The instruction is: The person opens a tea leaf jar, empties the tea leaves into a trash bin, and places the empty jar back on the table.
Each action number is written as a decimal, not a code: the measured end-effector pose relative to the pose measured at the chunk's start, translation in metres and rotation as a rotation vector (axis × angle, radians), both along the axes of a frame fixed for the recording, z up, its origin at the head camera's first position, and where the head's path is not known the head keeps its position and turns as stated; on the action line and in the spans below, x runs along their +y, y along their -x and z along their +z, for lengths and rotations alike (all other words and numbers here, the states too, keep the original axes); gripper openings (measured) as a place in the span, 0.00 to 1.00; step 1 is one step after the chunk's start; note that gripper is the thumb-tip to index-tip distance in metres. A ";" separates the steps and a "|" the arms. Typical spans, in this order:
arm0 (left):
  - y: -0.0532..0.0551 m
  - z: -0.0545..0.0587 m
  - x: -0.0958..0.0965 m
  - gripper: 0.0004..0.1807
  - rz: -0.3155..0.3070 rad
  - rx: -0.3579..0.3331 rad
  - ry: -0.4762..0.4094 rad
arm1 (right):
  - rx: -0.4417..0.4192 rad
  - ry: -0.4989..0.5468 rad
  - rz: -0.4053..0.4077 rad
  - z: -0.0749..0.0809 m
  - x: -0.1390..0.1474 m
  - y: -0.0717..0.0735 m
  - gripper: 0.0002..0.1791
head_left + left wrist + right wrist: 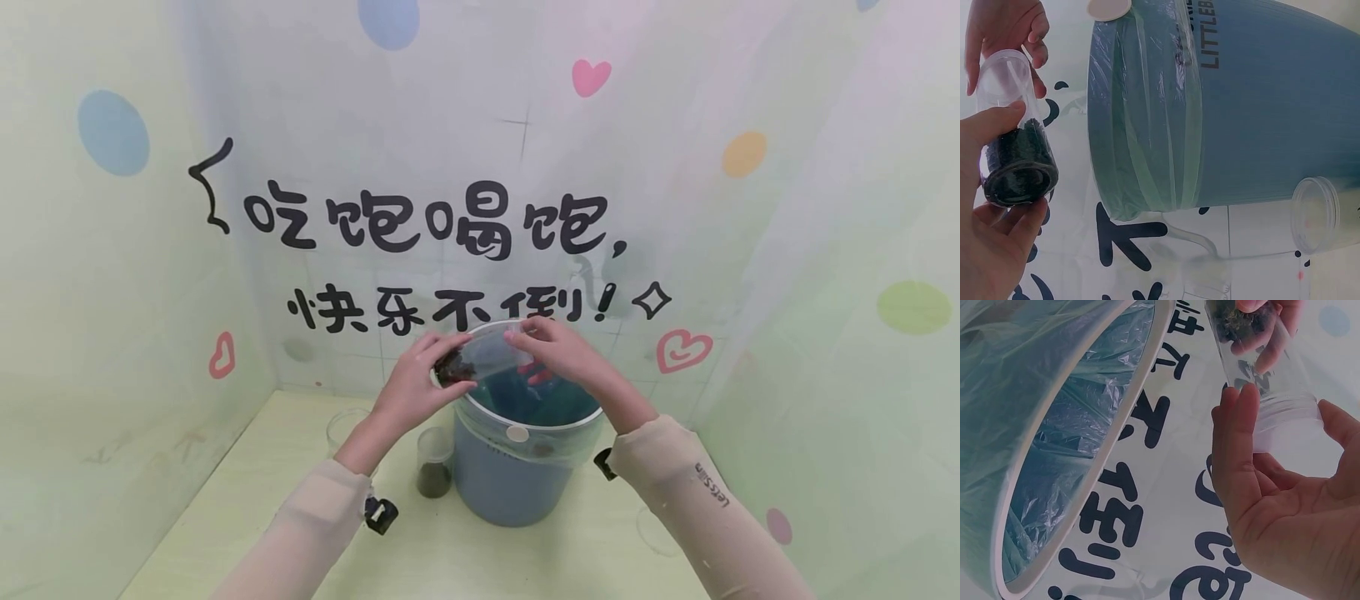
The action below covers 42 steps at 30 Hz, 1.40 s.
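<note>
A clear plastic jar (pixel 491 354) with dark, crumbly contents lies tilted above the mouth of a blue trash bin (pixel 513 483). My left hand (pixel 412 379) grips the jar at its base, where the dark contents (pixel 1019 156) have gathered. My right hand (pixel 1285 494) has its thumb and fingers around the jar's threaded mouth end. A thin greenish bag (pixel 1079 425) lines the bin and folds down over its white rim (pixel 566 423).
To the left of the bin stands another clear jar (pixel 435 467) with dark contents. A clear container (pixel 341 425) is partly hidden behind my left forearm. A faint clear ring (pixel 660 533) lies on the table (pixel 397 558) at right. Printed sheets (pixel 450 100) enclose the table.
</note>
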<state>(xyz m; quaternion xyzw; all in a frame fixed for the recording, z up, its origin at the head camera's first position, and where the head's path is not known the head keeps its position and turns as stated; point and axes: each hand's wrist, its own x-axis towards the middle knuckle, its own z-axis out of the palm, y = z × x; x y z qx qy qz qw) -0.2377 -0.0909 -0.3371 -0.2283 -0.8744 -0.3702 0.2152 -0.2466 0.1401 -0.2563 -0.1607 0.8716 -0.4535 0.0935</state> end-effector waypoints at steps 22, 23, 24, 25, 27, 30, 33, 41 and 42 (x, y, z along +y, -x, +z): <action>-0.001 -0.004 -0.003 0.36 -0.009 -0.013 0.003 | 0.094 0.027 0.110 0.002 0.007 -0.002 0.27; -0.001 -0.004 -0.003 0.36 -0.009 -0.014 0.002 | 0.097 0.030 0.120 0.003 0.007 -0.002 0.27; -0.001 -0.004 -0.003 0.36 -0.011 -0.015 0.001 | 0.100 0.032 0.129 0.003 0.008 -0.002 0.27; -0.001 -0.004 -0.003 0.36 -0.011 -0.016 0.000 | 0.104 0.034 0.139 0.003 0.008 -0.002 0.27; -0.001 -0.004 -0.003 0.36 -0.014 -0.021 -0.003 | 0.112 0.037 0.155 0.002 0.008 -0.002 0.27; -0.001 -0.004 -0.003 0.36 -0.018 -0.027 -0.004 | 0.123 0.042 0.176 0.001 0.010 0.000 0.27; -0.001 -0.004 -0.003 0.36 -0.022 -0.034 -0.009 | 0.129 0.042 0.190 0.000 0.011 0.000 0.27; -0.002 -0.004 -0.003 0.36 -0.031 -0.041 -0.021 | 0.187 0.020 0.230 0.003 0.011 -0.004 0.28; -0.003 -0.004 -0.003 0.36 -0.031 -0.041 -0.021 | 0.195 0.020 0.236 0.003 0.011 -0.004 0.27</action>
